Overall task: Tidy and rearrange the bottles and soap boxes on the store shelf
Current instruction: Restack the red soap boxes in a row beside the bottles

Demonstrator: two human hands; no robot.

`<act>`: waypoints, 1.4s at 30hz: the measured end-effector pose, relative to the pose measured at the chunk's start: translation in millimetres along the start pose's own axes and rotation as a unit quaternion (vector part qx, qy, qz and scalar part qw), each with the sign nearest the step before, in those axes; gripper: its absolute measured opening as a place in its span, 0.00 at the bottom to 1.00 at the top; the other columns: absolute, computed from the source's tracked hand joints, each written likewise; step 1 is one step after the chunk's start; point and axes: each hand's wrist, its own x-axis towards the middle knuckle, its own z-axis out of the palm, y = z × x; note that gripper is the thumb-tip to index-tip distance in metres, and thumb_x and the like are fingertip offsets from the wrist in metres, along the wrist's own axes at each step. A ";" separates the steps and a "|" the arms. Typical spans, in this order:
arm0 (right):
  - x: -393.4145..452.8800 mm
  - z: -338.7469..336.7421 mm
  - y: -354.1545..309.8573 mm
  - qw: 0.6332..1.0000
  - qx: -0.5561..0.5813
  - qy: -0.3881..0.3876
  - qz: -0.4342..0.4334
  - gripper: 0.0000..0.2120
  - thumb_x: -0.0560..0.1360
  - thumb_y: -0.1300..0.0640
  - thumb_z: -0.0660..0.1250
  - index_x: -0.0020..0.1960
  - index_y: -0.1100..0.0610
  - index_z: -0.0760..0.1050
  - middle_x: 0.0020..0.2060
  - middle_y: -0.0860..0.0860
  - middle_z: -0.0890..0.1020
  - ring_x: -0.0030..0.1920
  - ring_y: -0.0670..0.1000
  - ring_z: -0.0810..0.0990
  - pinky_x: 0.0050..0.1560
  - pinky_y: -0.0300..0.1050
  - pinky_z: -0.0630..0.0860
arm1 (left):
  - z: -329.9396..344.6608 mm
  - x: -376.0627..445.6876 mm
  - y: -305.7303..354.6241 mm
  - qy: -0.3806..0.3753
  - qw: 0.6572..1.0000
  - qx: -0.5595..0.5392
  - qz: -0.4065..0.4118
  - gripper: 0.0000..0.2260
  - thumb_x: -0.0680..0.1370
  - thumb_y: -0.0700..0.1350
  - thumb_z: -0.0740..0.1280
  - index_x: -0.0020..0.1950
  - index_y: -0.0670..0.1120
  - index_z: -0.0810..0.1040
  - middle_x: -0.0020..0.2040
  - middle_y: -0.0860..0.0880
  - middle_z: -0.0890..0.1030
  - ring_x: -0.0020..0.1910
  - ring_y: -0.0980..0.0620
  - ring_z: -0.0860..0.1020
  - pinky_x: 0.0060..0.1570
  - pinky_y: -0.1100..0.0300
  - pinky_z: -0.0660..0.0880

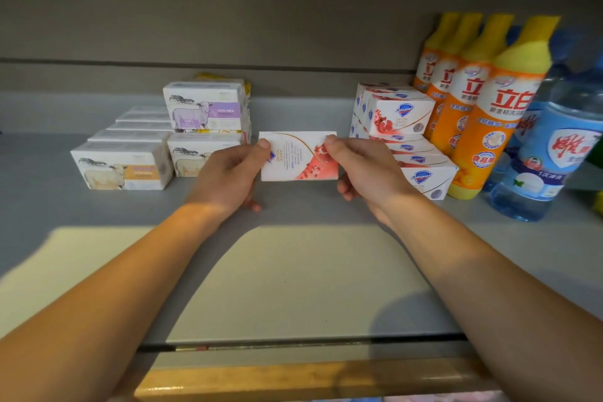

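Holding: a white and red soap box [298, 157] was gripped at its two short ends, just above the grey shelf [293, 258], its printed face turned to the camera.
Left hand [233, 170]: was closed on the box's left end, thumb on the upper corner, other fingers curled behind and under it.
Right hand [362, 170]: was closed on the box's right end, thumb laid on the upper corner, fingers tucked beneath.
Position of box: was kept level, in the gap between the two soap groups, apart from both.
Right-hand soap stack [408, 140]: white boxes with a blue shield mark and red fruit print were piled in stepped layers, just beside the right hand.
Sheep-print soap boxes [205, 108]: were stacked two high to the left, with one front box [122, 168] and a row of flat boxes behind it further left.
Orange bottles [483, 101]: four with yellow caps were lined up upright, right of the stack.
Blue bottle [551, 153]: was stood at the far right, touching the front orange one.
Lighting: a bright patch was cast on the shelf's front part.
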 end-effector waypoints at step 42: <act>-13.7 2.3 -11.3 0.963 -0.199 -0.036 -0.178 0.35 0.72 0.63 0.69 0.72 0.40 0.62 0.60 0.38 0.77 0.53 0.37 0.78 0.51 0.33 0.78 | -0.4 1.4 3.0 -0.015 0.973 -0.225 0.046 0.17 0.73 0.30 0.68 0.60 0.44 0.79 0.56 0.42 0.82 0.55 0.41 0.81 0.53 0.47 0.79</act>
